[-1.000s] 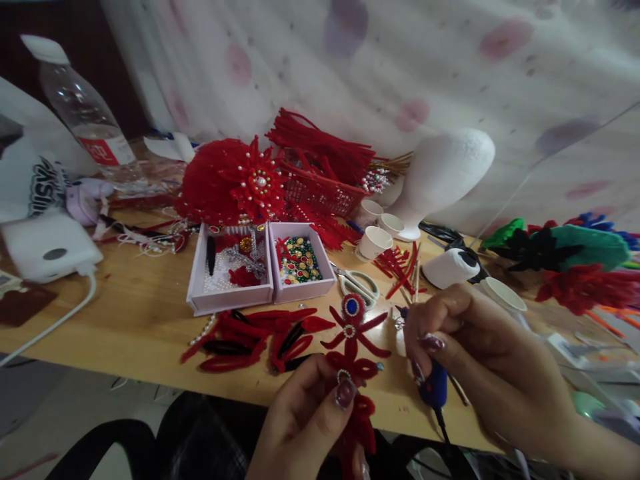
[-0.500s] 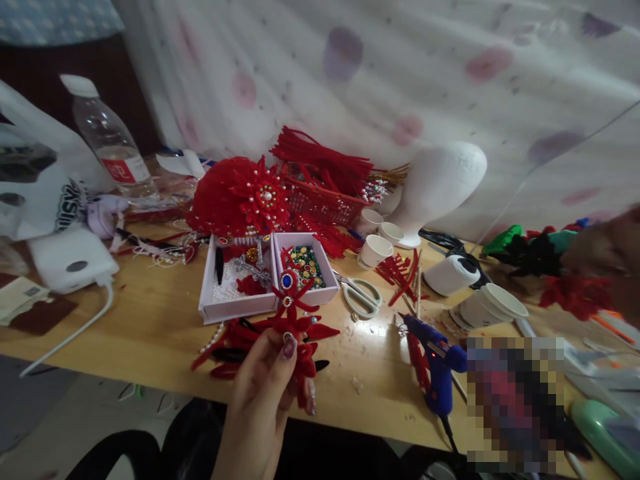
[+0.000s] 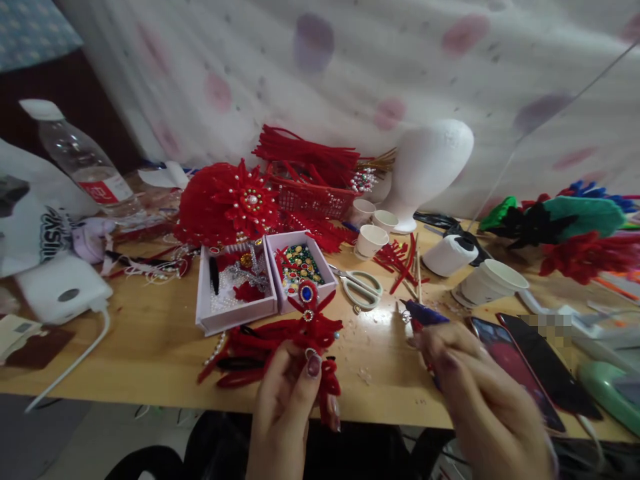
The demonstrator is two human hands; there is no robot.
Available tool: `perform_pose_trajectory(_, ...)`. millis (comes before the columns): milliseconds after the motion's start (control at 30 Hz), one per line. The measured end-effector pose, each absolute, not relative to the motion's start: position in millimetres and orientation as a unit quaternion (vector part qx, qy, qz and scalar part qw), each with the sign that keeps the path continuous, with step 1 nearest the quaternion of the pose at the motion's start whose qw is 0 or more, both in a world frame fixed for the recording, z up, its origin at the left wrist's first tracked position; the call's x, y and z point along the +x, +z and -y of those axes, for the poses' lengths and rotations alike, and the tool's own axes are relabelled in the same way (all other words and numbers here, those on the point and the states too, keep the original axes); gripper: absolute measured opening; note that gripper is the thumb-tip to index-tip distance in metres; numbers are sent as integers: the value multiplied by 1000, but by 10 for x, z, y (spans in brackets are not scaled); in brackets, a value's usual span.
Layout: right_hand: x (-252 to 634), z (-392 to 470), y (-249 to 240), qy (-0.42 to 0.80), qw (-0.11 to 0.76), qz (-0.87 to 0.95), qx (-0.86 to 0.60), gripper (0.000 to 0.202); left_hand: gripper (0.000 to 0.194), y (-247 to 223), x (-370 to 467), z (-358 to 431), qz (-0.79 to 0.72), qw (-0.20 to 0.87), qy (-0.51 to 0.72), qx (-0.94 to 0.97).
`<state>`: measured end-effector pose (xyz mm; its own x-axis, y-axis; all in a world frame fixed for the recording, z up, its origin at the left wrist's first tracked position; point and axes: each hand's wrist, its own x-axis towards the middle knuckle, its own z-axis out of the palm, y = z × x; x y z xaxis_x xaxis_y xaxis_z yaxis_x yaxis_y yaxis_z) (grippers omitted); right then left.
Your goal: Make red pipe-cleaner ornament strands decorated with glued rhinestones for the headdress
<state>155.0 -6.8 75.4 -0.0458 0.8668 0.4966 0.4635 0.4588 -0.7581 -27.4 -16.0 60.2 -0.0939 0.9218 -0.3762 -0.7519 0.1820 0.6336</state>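
Observation:
My left hand (image 3: pixel 287 393) is closed, pinching a red chenille flower ornament (image 3: pixel 320 327) between thumb and fingers. A blue oval gem (image 3: pixel 307 292) in a rhinestone setting tops it, with a smaller round jewel below. To the right, my right hand (image 3: pixel 475 380) is wrapped around a blue glue gun (image 3: pixel 424 313); its nozzle shows past the fingers, while most of the handle is hidden. Behind the ornament stand a white box of pearls and trims (image 3: pixel 237 321) and a white box of green and gold beads (image 3: pixel 326 293). More red chenille petals (image 3: pixel 240 380) lie left of my left hand.
Scissors (image 3: pixel 363 290) lie behind the hands, near paper cups (image 3: pixel 371 241) and a white thread cone (image 3: pixel 450 255). A foam head (image 3: pixel 430 167) and a red basket (image 3: pixel 315 201) stand at the back. Phones (image 3: pixel 515 373) lie at right, a white charger (image 3: pixel 63 287) at left.
My right hand has come in from the right and closed on the glue gun. My left hand, with the flower ornament, appears slightly further right. The view has shifted a little.

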Motion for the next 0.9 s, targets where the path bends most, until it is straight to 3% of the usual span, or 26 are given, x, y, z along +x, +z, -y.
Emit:
perform_pose_trajectory(33,1475,-24,665,222,472,692,-499,6,38,593,-270,164,-386,666,629,113)
perform_pose_trajectory(100,1370,-181,518,263,476,670,-505,42,36,571,-261,163,-390,664,626,120)
perform_pose_trajectory(133,1338,-227,463,274,477,659,-513,43,36,558,-254,159,-397,661,625,122)
perform_pose_trajectory(233,1284,-234,365,290,510,617,-525,15,39,521,-218,134,-435,648,614,121)
perform_pose_trajectory(433,1183,-140,340,339,585,545,-496,27,40,498,-124,57,-449,664,582,135)
perform_pose_trajectory(533,1163,-169,337,370,605,532,-463,12,41,494,-91,30,-459,676,562,125)
perform_pose_trajectory(567,1168,-183,331,364,606,541,-456,6,41,492,-81,24,-469,673,559,121)
perform_pose_trajectory(733,1238,-243,281,239,580,634,-452,20,44,489,-35,-17,-485,687,526,125)
perform_pose_trajectory(900,1259,-279,281,204,564,666,-443,24,46,485,0,-66,-479,703,511,124)
